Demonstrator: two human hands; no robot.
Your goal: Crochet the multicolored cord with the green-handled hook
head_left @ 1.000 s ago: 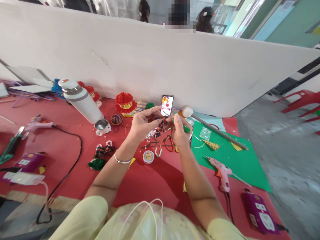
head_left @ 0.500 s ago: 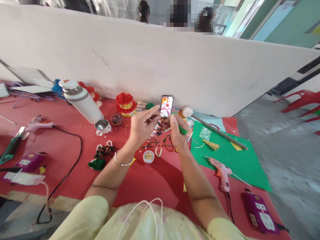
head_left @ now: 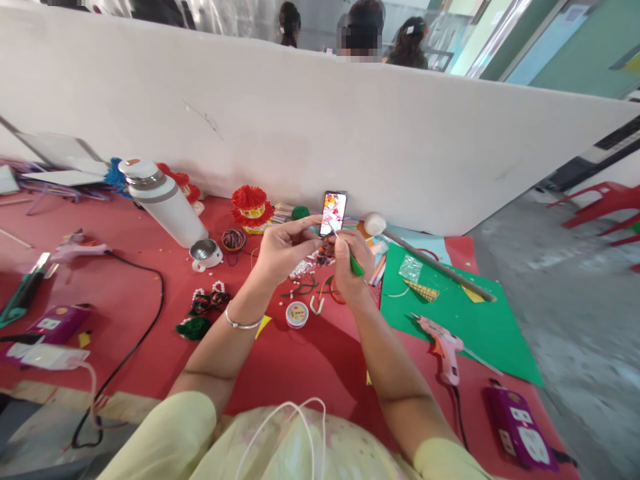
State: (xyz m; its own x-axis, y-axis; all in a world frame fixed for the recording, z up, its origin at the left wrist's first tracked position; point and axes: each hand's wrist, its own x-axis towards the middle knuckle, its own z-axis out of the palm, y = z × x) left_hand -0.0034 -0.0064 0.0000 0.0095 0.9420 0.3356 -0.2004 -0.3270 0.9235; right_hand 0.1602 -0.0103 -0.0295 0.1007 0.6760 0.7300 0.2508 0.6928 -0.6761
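My right hand (head_left: 354,261) is closed around a green-handled crochet hook (head_left: 357,266), whose thin metal shaft points up and to the left. In my left hand (head_left: 284,255), the fingers pinch a small piece of multicoloured yarn work (head_left: 325,252) that hangs between the two hands. The hook's tip comes close to the top of this piece; whether it is in a loop is too small to tell. Just behind my hands a phone (head_left: 333,212) with a lit screen leans against the white partition.
A white flask (head_left: 167,210), a steel-lined cup (head_left: 205,252) and a multicoloured yarn ball (head_left: 233,240) stand left. Finished yarn pieces (head_left: 200,310) and a small round tub (head_left: 297,314) lie nearer. On the right are a pink glue gun (head_left: 443,343) and a purple power strip (head_left: 520,427).
My right hand has shifted slightly left and turned the hook, so its green handle sits lower and steeper. The left fingers have straightened a little over the yarn work.
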